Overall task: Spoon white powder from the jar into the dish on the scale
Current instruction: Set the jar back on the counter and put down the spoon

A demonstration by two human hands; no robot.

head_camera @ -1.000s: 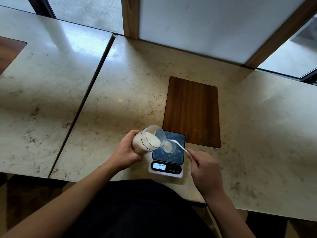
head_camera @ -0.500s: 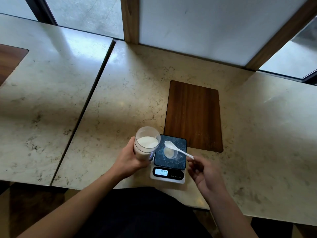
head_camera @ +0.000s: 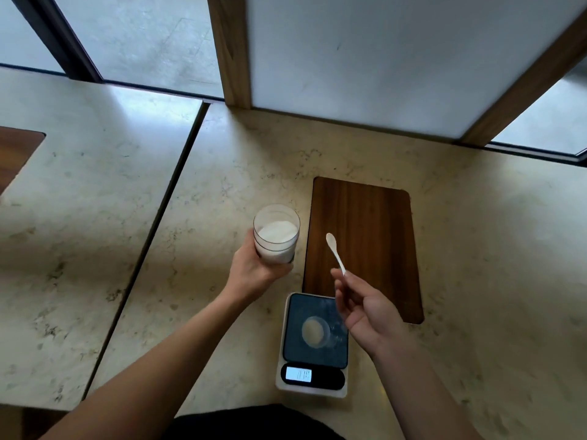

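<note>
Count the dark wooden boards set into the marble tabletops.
2. One wooden board lies just beyond the scale, under the raised spoon. The other is cut off at the left edge; more may lie outside the view.

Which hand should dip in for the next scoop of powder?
The right hand, probably: it already holds the spoon, whose bowl looks empty. The left hand grips the open jar.
</note>
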